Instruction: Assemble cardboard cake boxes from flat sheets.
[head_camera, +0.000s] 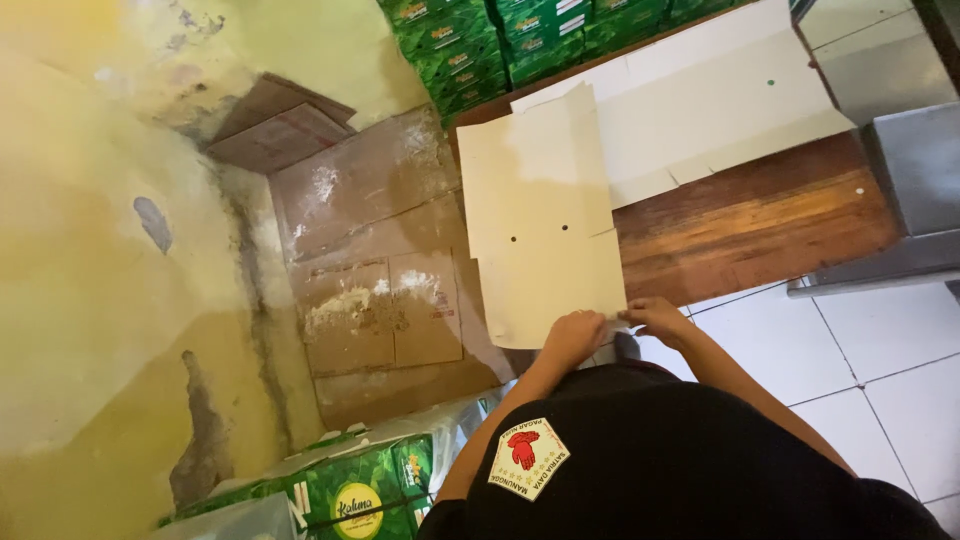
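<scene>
A flat, unfolded cream cardboard box blank (540, 220) with two small punched holes sticks out over the edge of a wooden table (760, 225). My left hand (573, 335) grips the blank's near edge with curled fingers. My right hand (655, 318) pinches the near right corner of the same blank. A second flat cream blank (720, 100) lies on the table behind it, partly covered by the first.
Worn brown cardboard sheets (370, 260) lean against a stained yellow wall (90, 280) at left. Green printed cartons are stacked at the far end (480, 45) and near my left side (350, 490). White floor tiles (880, 370) lie right, beside a metal cabinet (910, 150).
</scene>
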